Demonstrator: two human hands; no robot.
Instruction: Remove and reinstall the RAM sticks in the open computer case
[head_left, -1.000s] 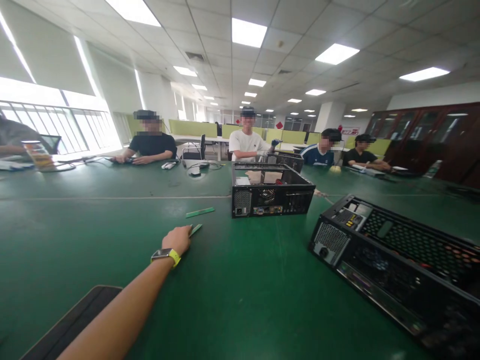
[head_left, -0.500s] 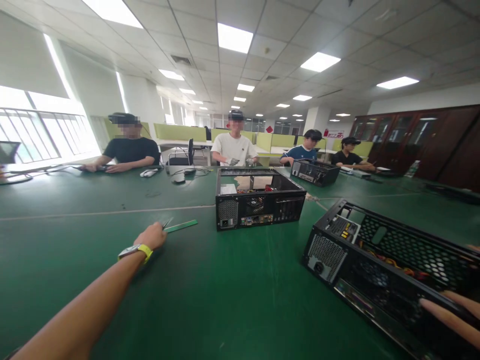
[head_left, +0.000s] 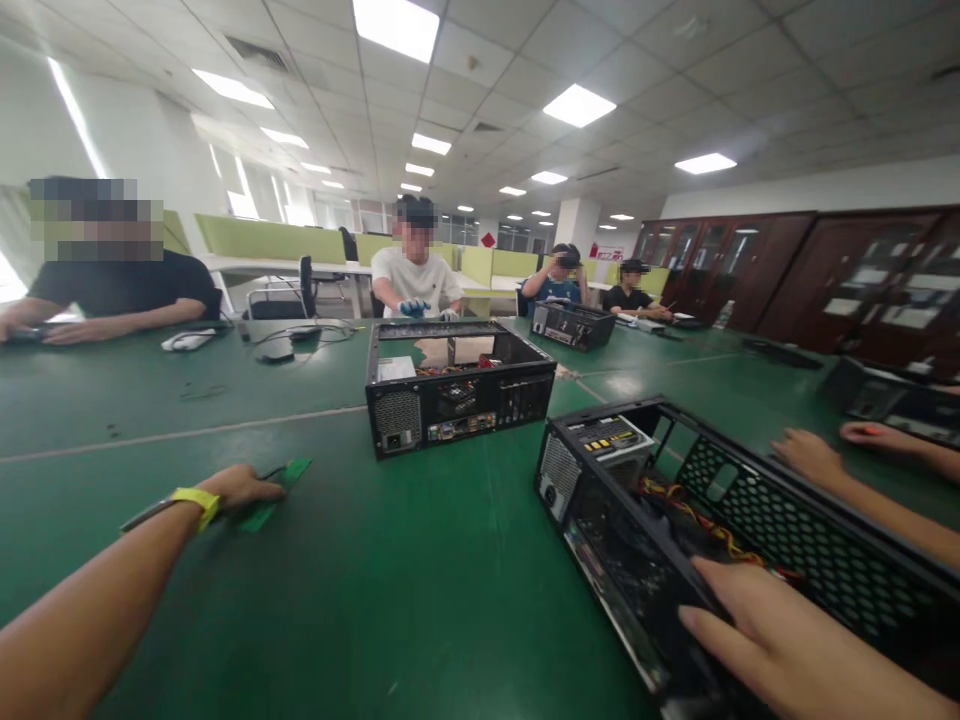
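Head view. The left hand [head_left: 238,487] lies low on the green table [head_left: 420,600], fingers curled loosely over the near end of a green memory stick [head_left: 279,484]. Whether the stick is pinched or only covered cannot be told. A yellow-strapped watch [head_left: 191,503] sits on that wrist.

The right hand [head_left: 780,640] rests flat and open-fingered on the near edge of the open computer case [head_left: 720,520]; it presses rather than grasps.

Another person's hand [head_left: 806,455] rests at the far side of the same case. A second open case [head_left: 457,385] stands behind, well apart.

Risks, as a judgement:
- The stick lies flat on the mat. A loose hold could let it slide or drop.
- Fingers over its face may touch the contacts.
- The right palm bears on thin perforated sheet metal; a shift could catch a sharp edge or the loose coloured wires [head_left: 694,515] inside.

Orientation: the stick's long axis runs diagonally, from the hand toward the second case, pointing away and to the right.
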